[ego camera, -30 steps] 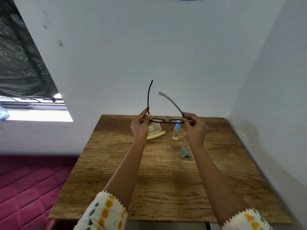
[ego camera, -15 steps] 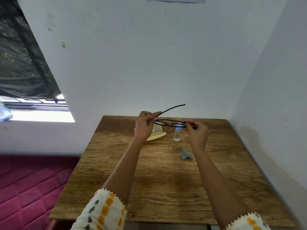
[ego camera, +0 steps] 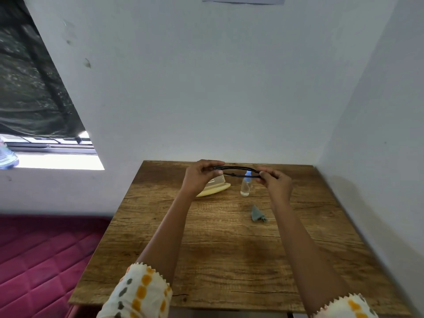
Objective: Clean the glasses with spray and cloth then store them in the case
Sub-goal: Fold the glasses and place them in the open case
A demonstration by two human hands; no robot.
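Both hands, left hand (ego camera: 198, 177) and right hand (ego camera: 276, 182), fingers clamped on the folded glasses (ego camera: 237, 172), leave only storage in the case (ego camera: 214, 188) at the far desk (ego camera: 229, 249) edge.

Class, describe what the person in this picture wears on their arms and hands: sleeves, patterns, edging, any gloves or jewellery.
Both hands, left hand and right hand, are bare: no gloves, and no rings or bracelets show. The forearms are uncovered. Near the elbows sit short cream fabric sleeves, left sleeve and right sleeve, printed with orange and dark grey-green blotches and finished with a zigzag-trimmed edge.
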